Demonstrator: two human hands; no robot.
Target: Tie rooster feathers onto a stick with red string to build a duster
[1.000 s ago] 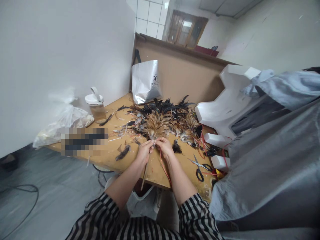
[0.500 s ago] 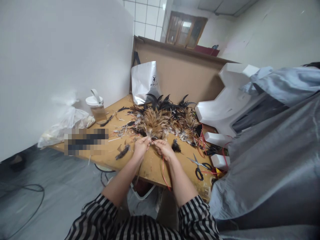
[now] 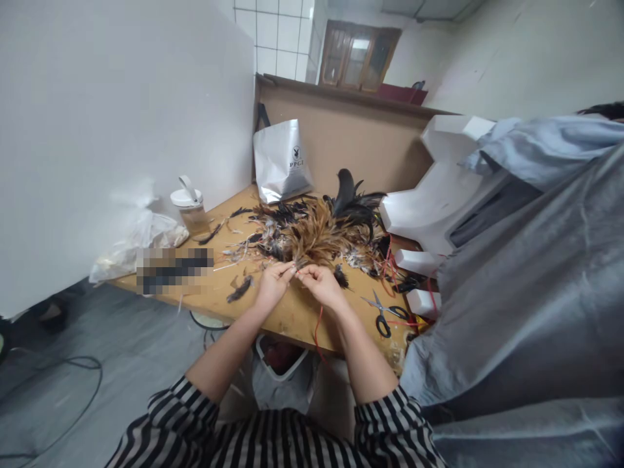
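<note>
A bunch of brown feathers fans out away from me, with long curved black feathers at its tip on the right. My left hand is closed, its thumb and fingers pinching the base of the bunch. Beside it, almost touching, my right hand pinches a red string at the same base. The string's loose end hangs down past the table edge. Exactly how the string lies around the base is hidden by my fingertips. More loose feathers are heaped behind the bunch.
Scissors lie spread on the wooden table at right, near white foam blocks. A lidded jug, a plastic bag and a silver bag stand left and behind. A bin is below the edge. Grey cloth hangs at right.
The feather bunch has turned, so its long black feathers now lean up and to the right. Both hands stay together at its base. The camera view has shifted slightly.
</note>
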